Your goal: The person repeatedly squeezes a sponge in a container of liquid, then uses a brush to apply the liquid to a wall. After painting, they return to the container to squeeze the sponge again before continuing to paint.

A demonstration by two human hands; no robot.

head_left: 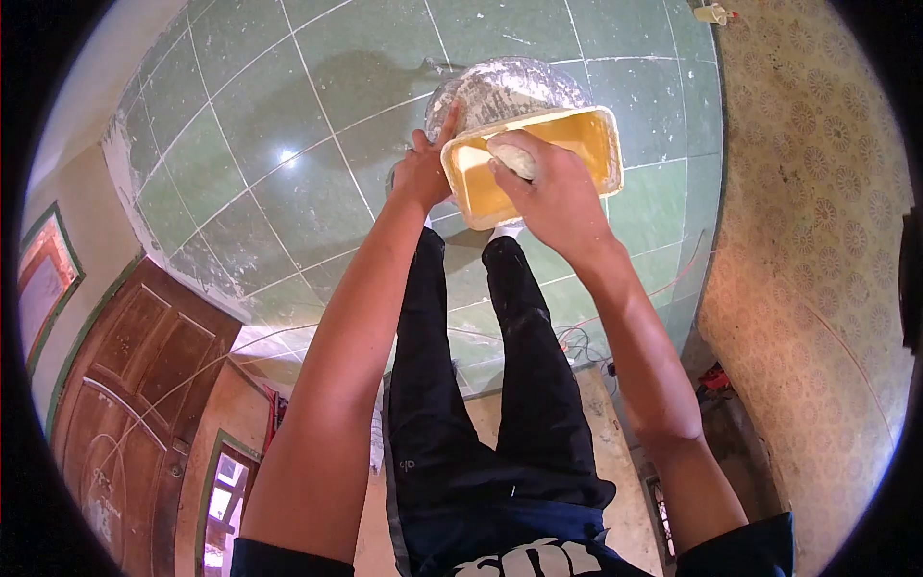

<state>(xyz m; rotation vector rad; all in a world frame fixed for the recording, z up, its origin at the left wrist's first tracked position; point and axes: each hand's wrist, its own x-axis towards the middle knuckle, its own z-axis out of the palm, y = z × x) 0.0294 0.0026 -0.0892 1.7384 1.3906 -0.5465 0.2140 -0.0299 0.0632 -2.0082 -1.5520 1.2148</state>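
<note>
A yellow rectangular plastic tub [603,144] with a whitish-smeared rim is in front of me, tilted so its inside faces me. My left hand [423,171] grips its left end, one finger stretched out past the rim; the other fingers are partly hidden. Inside the tub, my right hand [550,188] is closed around a pale, rounded, sponge-like lump [515,159]. Pale material shows on the tub's inner wall near my fingers. Partly hidden behind the tub is a round, grey, white-crusted container [510,82].
Green tiles [260,154] with white joints and spatters spread around the containers. A patterned tan surface [808,192] lies to the right. Thin cables [577,341] run near my feet. A brown panelled door [144,385] is at lower left, and a small pale object [713,14] at top right.
</note>
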